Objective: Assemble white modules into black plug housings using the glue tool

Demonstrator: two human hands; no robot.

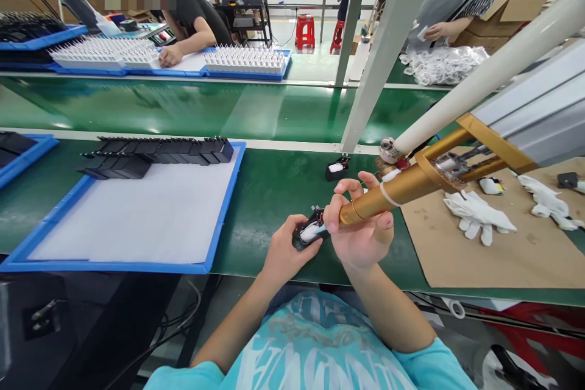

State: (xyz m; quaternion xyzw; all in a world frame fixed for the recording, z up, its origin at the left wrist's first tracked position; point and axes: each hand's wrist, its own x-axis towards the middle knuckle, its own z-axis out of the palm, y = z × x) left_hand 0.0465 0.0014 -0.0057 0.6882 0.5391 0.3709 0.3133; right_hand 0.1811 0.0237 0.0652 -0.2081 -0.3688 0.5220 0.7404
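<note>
My left hand point(284, 251) is closed around a small black housing point(303, 240) with a white part and wires inside, held low over the green bench. My right hand point(361, 237) grips the lower end of a gold-coloured barrel-shaped tool point(381, 200), thumb on one side and fingers curled on the other. A pale blue tip points from the right hand into the housing; the fingers partly hide it. Just beyond my hands, a second black housing point(337, 168) with a white part rests on the bench.
To the left, a blue tray point(208, 262) lined with white holds rows of black housings point(183, 151). White gloves point(478, 216) lie on cardboard point(439, 268) at right. A slanted metal post point(388, 49) rises ahead. Across the green line point(192, 106), co-workers handle parts.
</note>
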